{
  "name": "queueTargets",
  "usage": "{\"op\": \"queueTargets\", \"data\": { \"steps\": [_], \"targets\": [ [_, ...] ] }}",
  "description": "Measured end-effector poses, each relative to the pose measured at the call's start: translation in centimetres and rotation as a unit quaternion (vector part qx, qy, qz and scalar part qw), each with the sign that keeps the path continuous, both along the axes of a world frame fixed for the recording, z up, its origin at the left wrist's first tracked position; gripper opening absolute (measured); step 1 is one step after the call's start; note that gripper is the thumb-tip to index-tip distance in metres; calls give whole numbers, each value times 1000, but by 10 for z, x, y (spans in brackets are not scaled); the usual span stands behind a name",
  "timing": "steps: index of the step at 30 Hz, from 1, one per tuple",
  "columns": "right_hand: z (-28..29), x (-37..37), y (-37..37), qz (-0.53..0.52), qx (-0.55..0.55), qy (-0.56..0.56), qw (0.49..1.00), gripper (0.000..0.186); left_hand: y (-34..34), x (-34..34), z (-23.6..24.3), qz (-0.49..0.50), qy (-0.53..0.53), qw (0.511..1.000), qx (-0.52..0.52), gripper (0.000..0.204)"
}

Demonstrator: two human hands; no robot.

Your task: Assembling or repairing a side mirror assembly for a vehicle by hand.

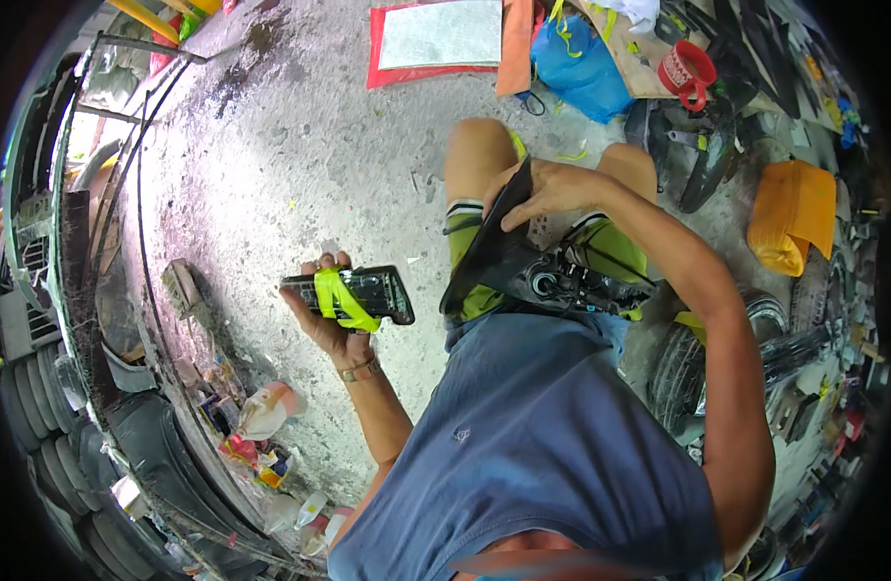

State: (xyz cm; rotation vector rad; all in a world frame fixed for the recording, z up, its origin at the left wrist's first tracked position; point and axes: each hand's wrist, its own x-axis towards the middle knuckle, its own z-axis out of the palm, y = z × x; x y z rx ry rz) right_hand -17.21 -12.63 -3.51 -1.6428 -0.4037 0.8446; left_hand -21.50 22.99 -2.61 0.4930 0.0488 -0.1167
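Observation:
My left hand [320,308] is held out to the left above the floor, its fingers wrapped round a black, glossy, block-shaped object [392,293]. A bright yellow-green strip [335,295] is wound about that block. Over my lap, my right hand [552,192] grips the upper edge of a broad, thin black panel [479,257], thumb on the side toward me. The panel stands tilted between my knees. Against it lies a dark mechanical part with a round ring [542,283]; I cannot tell whether the two are joined.
A tire [676,373] lies to my right, near a folded orange-yellow packet [792,218]. Ahead are a red mug [688,73], a blue plastic bag [581,68] and a pale sheet on red backing [441,37]. Plastic bottles [269,407] and a metal frame [82,290] stand leftward.

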Motion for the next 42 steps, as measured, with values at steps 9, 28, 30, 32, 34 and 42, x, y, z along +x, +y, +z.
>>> {"op": "queueTargets", "data": {
  "steps": [9,28,30,32,34,42],
  "targets": [
    [44,22,-39,-207,-41,-172,962,34,24,-16,-1,18,-27,999,-7,44],
    [105,236,-106,-487,119,-236,833,31,-38,77,62,-2,-71,997,16,44],
    [86,263,-116,-511,73,-188,836,40,-61,105,56,0,-70,997,39,44],
    [65,289,-129,-528,47,-179,829,38,-79,139,43,-40,-92,995,20,45],
    [43,318,-139,-549,-24,-130,825,45,-97,177,37,-65,-74,995,5,44],
    [-124,434,-213,-621,-197,-224,724,56,-148,267,18,-83,-64,993,59,45]
  ]
}}
